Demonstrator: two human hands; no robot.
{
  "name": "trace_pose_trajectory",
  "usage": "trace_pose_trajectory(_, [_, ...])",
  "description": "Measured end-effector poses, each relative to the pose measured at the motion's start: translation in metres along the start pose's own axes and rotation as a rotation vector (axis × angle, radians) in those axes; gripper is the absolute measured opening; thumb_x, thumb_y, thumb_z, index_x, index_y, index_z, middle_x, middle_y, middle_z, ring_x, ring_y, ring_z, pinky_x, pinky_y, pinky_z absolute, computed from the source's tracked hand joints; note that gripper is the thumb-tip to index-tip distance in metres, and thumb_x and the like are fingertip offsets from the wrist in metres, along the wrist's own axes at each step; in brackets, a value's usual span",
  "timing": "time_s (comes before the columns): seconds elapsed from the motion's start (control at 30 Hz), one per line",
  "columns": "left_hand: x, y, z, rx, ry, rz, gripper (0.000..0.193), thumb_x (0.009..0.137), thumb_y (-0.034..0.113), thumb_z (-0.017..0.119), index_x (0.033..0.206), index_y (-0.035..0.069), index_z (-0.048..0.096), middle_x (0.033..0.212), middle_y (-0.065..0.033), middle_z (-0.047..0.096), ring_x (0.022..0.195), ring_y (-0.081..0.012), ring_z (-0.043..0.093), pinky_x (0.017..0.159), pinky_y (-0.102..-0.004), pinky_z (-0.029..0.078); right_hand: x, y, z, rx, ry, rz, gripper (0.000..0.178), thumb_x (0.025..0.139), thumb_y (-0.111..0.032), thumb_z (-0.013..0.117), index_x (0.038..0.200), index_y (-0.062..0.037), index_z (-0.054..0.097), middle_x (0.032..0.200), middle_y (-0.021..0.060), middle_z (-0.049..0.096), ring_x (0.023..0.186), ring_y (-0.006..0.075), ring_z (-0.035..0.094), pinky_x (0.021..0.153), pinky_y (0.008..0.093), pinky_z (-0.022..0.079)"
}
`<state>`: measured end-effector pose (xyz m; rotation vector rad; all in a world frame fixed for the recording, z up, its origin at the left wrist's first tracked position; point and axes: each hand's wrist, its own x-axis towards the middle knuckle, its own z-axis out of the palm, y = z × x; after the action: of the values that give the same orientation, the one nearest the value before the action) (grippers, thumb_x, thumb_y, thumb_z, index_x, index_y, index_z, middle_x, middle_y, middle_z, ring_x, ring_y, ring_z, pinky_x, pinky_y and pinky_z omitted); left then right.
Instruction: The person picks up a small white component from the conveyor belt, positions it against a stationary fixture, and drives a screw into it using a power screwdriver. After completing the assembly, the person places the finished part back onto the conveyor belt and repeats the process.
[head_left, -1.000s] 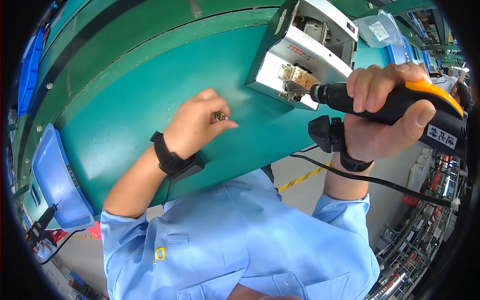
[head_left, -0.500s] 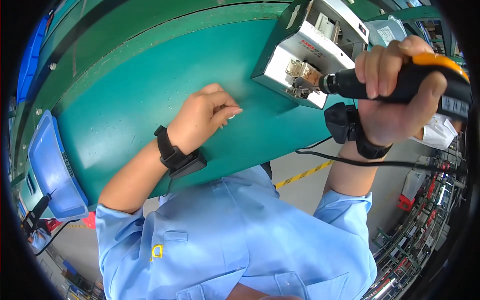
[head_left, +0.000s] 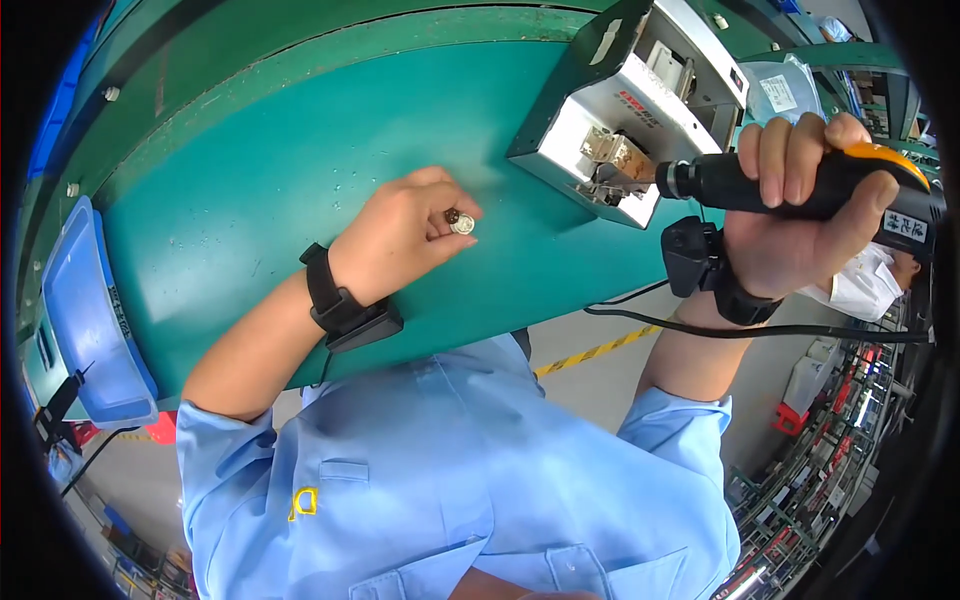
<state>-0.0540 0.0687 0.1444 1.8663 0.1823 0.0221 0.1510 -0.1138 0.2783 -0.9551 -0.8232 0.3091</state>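
My left hand (head_left: 400,235) is over the green mat, its fingers curled around a small round silvery part (head_left: 462,224) with a dark brown bit beside it. The part's exact kind is too small to make out. Up at the right, my right hand (head_left: 800,215) grips a black electric screwdriver (head_left: 735,180) with an orange section on its handle. The tool lies nearly level, its nose pointing left at the front of a white and black box-shaped screw feeder (head_left: 640,130). I cannot tell whether the bit touches the feeder's outlet.
A blue plastic tray (head_left: 95,320) stands at the mat's left end, with another dark screwdriver (head_left: 62,405) beyond it. Behind the feeder lies a clear plastic bag (head_left: 785,90). A black cable (head_left: 760,328) runs below my right wrist. Another person's white sleeve (head_left: 865,285) shows at right.
My left fingers have turned and opened up around the small round part, so its face now shows. The screwdriver has shifted slightly to the right, still beside the feeder.
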Motion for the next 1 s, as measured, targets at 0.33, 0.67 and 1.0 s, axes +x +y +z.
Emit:
trace_pose_trajectory(0.33, [-0.001,-0.002,-0.003,-0.048,0.000,0.023,0.022,0.079,-0.002,0.073,0.099,0.003,0.066,0.094,-0.0067,0.058,0.074,-0.0137,0.063,0.066,-0.0251,0.055,-0.010,-0.006,0.021,-0.128,-0.340,-0.099,0.053,0.092,-0.058,0.054,0.107,-0.0080,0.054,0.063,-0.0030,0.044,0.052,0.0075,0.040,0.055,0.0261,0.033])
trace_pose_trajectory(0.67, [0.000,-0.008,-0.003,-0.067,0.018,0.034,0.021,0.078,-0.002,0.074,0.098,0.003,0.067,0.095,-0.0058,0.059,0.072,-0.0112,0.061,0.065,-0.0237,0.053,0.008,0.003,0.020,-0.094,-0.013,0.033,0.056,0.091,-0.061,0.052,0.102,-0.0056,0.051,0.058,0.0005,0.045,0.044,0.0126,0.043,0.048,0.0286,0.039])
trace_pose_trajectory(1.0, [0.006,-0.009,-0.005,-0.052,0.013,0.039,0.022,0.077,-0.002,0.075,0.097,0.003,0.068,0.092,-0.0055,0.059,0.069,-0.0106,0.061,0.063,-0.0234,0.052,0.001,0.001,0.024,-0.160,-0.022,-0.010,0.045,0.095,-0.051,0.052,0.102,-0.0062,0.054,0.060,0.0001,0.043,0.051,0.0122,0.042,0.055,0.0292,0.038])
